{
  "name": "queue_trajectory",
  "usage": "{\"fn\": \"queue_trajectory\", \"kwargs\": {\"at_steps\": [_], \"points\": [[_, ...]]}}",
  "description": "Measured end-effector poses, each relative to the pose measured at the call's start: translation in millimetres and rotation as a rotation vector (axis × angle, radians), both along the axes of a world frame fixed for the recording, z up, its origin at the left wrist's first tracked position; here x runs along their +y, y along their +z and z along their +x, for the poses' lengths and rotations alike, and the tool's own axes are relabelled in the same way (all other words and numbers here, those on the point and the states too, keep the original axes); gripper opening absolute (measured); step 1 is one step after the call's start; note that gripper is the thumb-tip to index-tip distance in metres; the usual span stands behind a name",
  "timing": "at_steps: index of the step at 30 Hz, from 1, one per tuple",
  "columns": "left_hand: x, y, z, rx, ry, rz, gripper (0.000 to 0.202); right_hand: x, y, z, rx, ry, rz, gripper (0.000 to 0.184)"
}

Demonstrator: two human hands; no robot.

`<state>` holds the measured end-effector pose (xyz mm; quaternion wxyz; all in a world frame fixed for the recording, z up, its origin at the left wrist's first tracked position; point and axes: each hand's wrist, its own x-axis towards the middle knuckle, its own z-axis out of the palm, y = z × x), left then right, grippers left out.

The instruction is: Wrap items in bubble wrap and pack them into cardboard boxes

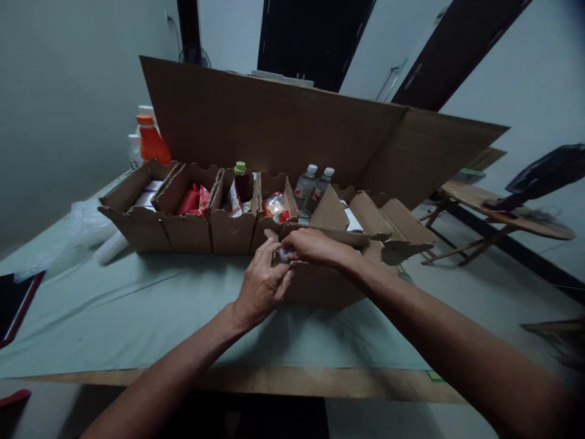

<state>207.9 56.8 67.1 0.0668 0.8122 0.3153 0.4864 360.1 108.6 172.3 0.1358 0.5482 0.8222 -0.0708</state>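
Note:
In the middle of the head view a long brown cardboard box (322,285) lies on the cloth-covered table. My left hand (261,281) is closed around its left end, with the fingers at the upper edge. My right hand (308,245) reaches over from the right, its fingers curled down at that same end. A small pale, shiny thing (286,254) shows between the two hands, too little of it to name. Behind them stands a row of open cardboard bins. One bin (278,201) just past my hands holds red and clear wrapped packets (275,208).
Further left, bins hold red packets (194,200) and a white box (148,194). Two clear bottles (313,189) stand behind the row, before a tall cardboard panel (274,122). An orange bottle (153,140) and bubble wrap (86,228) are at the left, tilted bins (388,225) at the right.

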Motion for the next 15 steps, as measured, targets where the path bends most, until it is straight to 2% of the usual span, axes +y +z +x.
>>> {"fn": "queue_trajectory", "kwargs": {"at_steps": [3,5,7,9,11,12,15], "points": [[-3.1,0.8,-1.4,0.014,0.003,-0.013,0.017,-5.5,6.5,3.1,0.066,0.014,0.031,0.032],[-6.4,0.3,-5.4,-0.019,0.014,-0.043,0.023,-22.5,16.2,15.2,0.221,0.007,0.129,0.033],[-9.2,-2.3,-13.6,-0.078,0.033,-0.078,0.043,-53.6,26.2,37.1,0.416,-0.069,0.299,0.031],[-10.7,-8.4,-25.7,-0.124,0.054,-0.115,0.060,-95.4,29.7,67.6,0.547,-0.209,0.479,0.028],[-11.5,-18.0,-38.4,-0.129,0.069,-0.179,0.066,-139.4,20.2,102.9,0.615,-0.367,0.609,0.028],[-12.0,-23.9,-43.7,-0.121,0.068,-0.228,0.067,-159.0,9.7,120.4,0.666,-0.477,0.663,0.031],[-14.9,-42.1,-48.1,-0.113,0.021,-0.410,0.071,-195.2,-39.0,160.9,0.798,-0.778,0.675,0.040]]}}
